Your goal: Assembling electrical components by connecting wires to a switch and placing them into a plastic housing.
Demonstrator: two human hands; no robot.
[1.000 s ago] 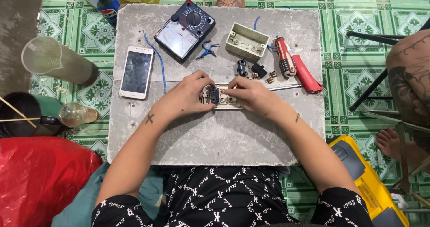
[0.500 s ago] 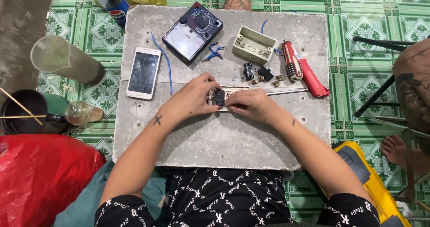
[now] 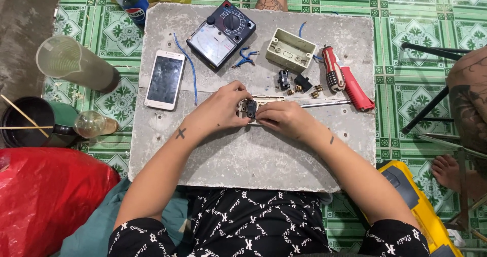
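Note:
Both hands meet at the middle of a grey stone slab (image 3: 253, 155). My left hand (image 3: 220, 107) and my right hand (image 3: 284, 119) grip a beige switch plate (image 3: 264, 101) between them. A small black switch module (image 3: 250, 108) sits in the plate, pinched by the fingertips of both hands. Most of the plate is hidden under the fingers.
On the slab lie a white phone (image 3: 164, 79), an analog multimeter (image 3: 221, 34), a beige wall box (image 3: 290, 49), blue wire bits (image 3: 244, 57), black switch modules (image 3: 294, 80), brass screws (image 3: 314, 90), and red-handled tools (image 3: 347, 79). A cup (image 3: 76, 64), bottle (image 3: 133, 3), red bag (image 3: 45, 196) and yellow case (image 3: 416, 206) surround it.
The hands stay on the switch plate; fingers have shifted slightly around the black module. The view has drifted a little.

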